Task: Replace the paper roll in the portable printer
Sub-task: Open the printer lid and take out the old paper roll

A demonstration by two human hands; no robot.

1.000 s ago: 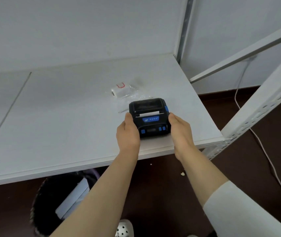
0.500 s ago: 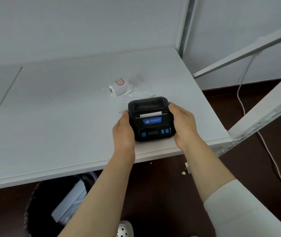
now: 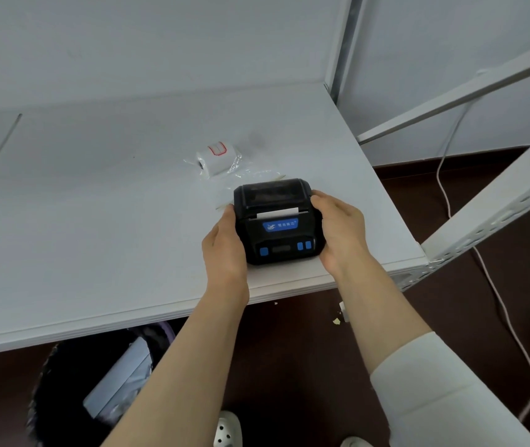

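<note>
A black portable printer (image 3: 278, 221) with blue buttons and a blue label lies on the white shelf board (image 3: 96, 221), near its front right corner. Its lid is down and a strip of white paper shows at the slot. My left hand (image 3: 225, 246) presses against the printer's left side. My right hand (image 3: 338, 230) wraps its right side, fingers reaching up to the lid's edge. Behind the printer lies a white paper roll (image 3: 213, 158) with a red mark, inside clear plastic wrap (image 3: 250, 171).
A white metal rack post (image 3: 338, 43) rises at the back right, and slanted rack beams (image 3: 483, 214) cross on the right. A white cable (image 3: 444, 188) hangs beyond the shelf. Below the board stands a black bin (image 3: 96, 391) with waste inside.
My right hand has slid forward along the printer's right side up to the lid. My left hand stays on the left side. The printer has hardly shifted.
</note>
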